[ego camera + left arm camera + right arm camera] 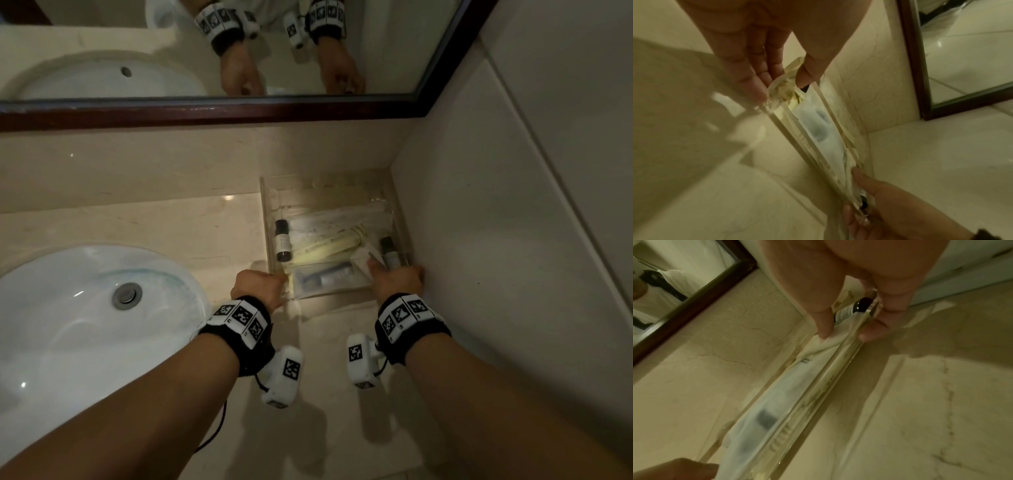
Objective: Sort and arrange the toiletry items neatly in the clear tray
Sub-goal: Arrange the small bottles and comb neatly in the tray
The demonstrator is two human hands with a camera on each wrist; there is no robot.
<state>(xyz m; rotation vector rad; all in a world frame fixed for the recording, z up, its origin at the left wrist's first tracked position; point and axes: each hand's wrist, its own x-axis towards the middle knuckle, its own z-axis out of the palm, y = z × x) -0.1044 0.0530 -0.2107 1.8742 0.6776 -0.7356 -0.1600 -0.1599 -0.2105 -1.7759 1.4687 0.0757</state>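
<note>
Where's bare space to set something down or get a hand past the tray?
Bare counter between sink and clear tray, and below the tray's near wall. The tray's far strip looks free. Crowded: tray middle and front, with bottles and sachets; the right side is tight against the wall, with the right hand there.

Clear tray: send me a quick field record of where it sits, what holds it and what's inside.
tray: clear tray on the counter, in the corner by the wall
left hand: left hand pinches the near left corner
right hand: right hand pinches the near right corner
left side: dark bottle lying flat
right side: second bottle
middle: wrapped packets
near edge: wrapped tube
beside: sink
</note>
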